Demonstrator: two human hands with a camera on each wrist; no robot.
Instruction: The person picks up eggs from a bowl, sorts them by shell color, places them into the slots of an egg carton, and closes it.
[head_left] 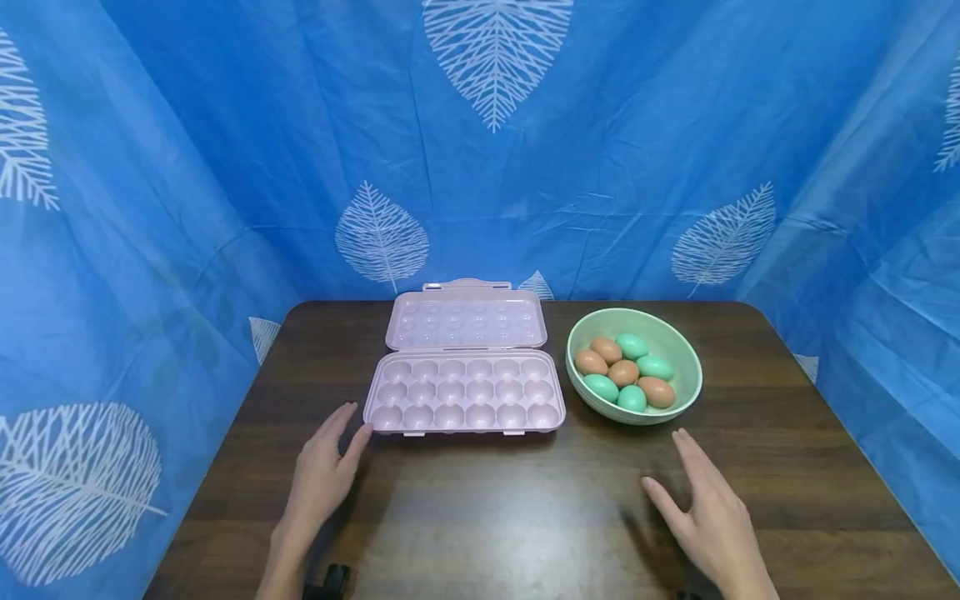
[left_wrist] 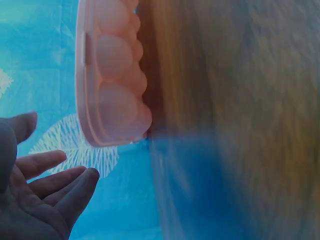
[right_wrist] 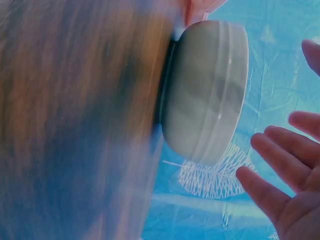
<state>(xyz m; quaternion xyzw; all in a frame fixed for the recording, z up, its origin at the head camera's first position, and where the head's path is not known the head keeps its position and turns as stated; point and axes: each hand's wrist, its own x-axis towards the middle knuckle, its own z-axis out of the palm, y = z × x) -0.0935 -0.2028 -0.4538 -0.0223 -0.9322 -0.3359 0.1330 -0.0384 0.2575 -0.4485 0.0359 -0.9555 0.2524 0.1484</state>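
Observation:
A pink plastic egg tray (head_left: 463, 390) lies with its lid (head_left: 467, 320) folded back behind it, its cups bare. My left hand (head_left: 324, 475) is by the tray's front left corner, fingers extended; whether they touch it I cannot tell. The left wrist view shows the tray's side (left_wrist: 114, 100) beyond that hand (left_wrist: 47, 195). To the right stands a pale green bowl (head_left: 681, 367) with several brown eggs (head_left: 590, 362) and green eggs (head_left: 656, 367). In front of the bowl, my right hand (head_left: 708, 517) is spread and holds nothing. The right wrist view shows the bowl's outside (right_wrist: 205, 95) apart from the fingers.
Everything stands on a dark wooden table (head_left: 480, 508) with rounded back corners. A blue curtain (head_left: 600, 167) with white leaf prints hangs behind it and along both sides. The bowl stands close to the tray's right side.

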